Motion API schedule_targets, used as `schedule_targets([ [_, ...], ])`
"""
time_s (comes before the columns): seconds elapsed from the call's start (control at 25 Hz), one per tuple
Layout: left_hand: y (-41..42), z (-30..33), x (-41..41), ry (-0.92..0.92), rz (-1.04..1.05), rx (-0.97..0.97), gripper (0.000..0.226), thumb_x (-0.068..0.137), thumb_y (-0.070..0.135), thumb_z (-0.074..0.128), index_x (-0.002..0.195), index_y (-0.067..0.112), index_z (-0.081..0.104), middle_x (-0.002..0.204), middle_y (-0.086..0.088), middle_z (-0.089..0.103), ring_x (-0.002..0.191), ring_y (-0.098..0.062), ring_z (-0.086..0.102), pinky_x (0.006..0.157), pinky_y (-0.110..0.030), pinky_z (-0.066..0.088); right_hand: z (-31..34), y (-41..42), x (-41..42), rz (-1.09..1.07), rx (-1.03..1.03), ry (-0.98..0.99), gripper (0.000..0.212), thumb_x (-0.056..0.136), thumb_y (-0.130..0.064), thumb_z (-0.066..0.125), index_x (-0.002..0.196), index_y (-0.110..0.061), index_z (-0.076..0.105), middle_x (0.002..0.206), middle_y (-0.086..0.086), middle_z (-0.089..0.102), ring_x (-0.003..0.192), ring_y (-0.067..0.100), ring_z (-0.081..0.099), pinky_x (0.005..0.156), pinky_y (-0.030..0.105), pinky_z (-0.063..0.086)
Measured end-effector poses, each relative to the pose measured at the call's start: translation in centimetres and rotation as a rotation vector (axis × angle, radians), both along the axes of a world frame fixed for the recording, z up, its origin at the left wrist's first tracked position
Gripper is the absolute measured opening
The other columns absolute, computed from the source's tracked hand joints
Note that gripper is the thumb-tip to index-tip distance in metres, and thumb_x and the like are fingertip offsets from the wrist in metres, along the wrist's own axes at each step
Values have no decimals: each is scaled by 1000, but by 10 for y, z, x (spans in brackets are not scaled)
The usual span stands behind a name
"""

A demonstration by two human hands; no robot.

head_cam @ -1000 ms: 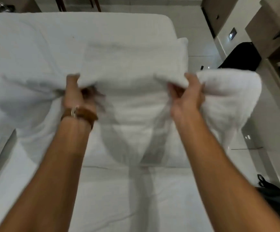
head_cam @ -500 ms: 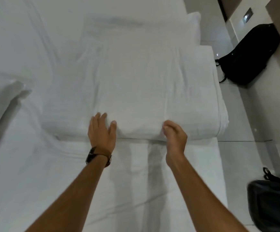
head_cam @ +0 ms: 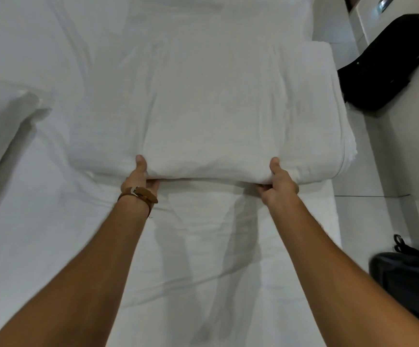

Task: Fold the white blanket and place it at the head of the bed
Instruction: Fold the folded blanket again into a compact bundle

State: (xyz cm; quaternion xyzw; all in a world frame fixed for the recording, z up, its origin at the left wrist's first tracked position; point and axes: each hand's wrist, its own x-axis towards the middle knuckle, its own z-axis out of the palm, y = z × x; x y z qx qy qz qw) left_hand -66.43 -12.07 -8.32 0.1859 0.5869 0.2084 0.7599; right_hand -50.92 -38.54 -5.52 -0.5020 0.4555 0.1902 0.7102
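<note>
Two hands, left hand [head_cam: 138, 180] and right hand [head_cam: 278, 182], are pinched on the near edge of the folded white blanket [head_cam: 211, 116], lying on the bed [head_cam: 203, 259] beyond each grip. Both should be raised evenly so the layers stay aligned.

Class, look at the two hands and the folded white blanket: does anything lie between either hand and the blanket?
Nothing visible does. The left hand and the right hand both grip the near edge of the folded white blanket, thumbs on top and fingers tucked underneath. The blanket rests on the bed.
</note>
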Motion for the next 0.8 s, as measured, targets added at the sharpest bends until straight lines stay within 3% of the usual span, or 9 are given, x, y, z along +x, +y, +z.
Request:
schedule_targets([
  [0.12, 1, 1, -15, 3, 31, 17, 59, 84, 33, 90, 131, 8, 63, 117, -10, 77, 105, -28, 76, 85, -49, 67, 7, -4, -17, -39, -12, -46, 72, 83, -23, 98, 142, -12, 56, 132, 9, 72, 113, 30, 75, 91, 51, 69],
  [0.28, -24, 17, -49, 5, 69, 5, 62, 83, 31, 91, 134, 9, 63, 119, -9, 78, 106, -26, 77, 81, -45, 68, 23, -25, -62, -63, 11, -35, 73, 84, -18, 97, 145, -11, 58, 131, 11, 74, 109, 30, 77, 91, 52, 69],
  [0.4, -61, 29, -98, 54, 127, -22, 59, 84, 26, 91, 133, 8, 63, 118, -9, 77, 103, -25, 77, 82, -47, 68, 34, -52, -110, -71, -31, 32, 55, 84, -16, 96, 129, -12, 64, 126, 10, 76, 110, 31, 78, 94, 54, 68],
  [0.52, -102, 38, -150, 71, 169, -58, 57, 85, 26, 90, 134, 8, 66, 120, -7, 79, 103, -21, 78, 73, -39, 68, 45, -85, -160, -79, -71, 76, 37, 86, -15, 95, 106, -18, 64, 124, 8, 78, 111, 30, 79, 94, 54, 68],
  [0.64, -139, 47, -195, 115, 171, -68, 49, 89, 31, 86, 128, 8, 70, 113, -5, 81, 102, -18, 79, 79, -35, 68, 55, -117, -204, -75, -91, 85, 39, 87, -15, 93, 114, -18, 65, 123, 6, 79, 113, 29, 78, 96, 53, 67],
  [0.8, -171, 67, -237, 112, 154, -67, 39, 90, 32, 84, 119, 9, 73, 99, -2, 85, 96, -15, 81, 77, -31, 67, 74, -146, -244, -93, -111, 87, 45, 87, -15, 93, 125, -17, 68, 123, 5, 81, 112, 27, 78, 96, 52, 67],
])
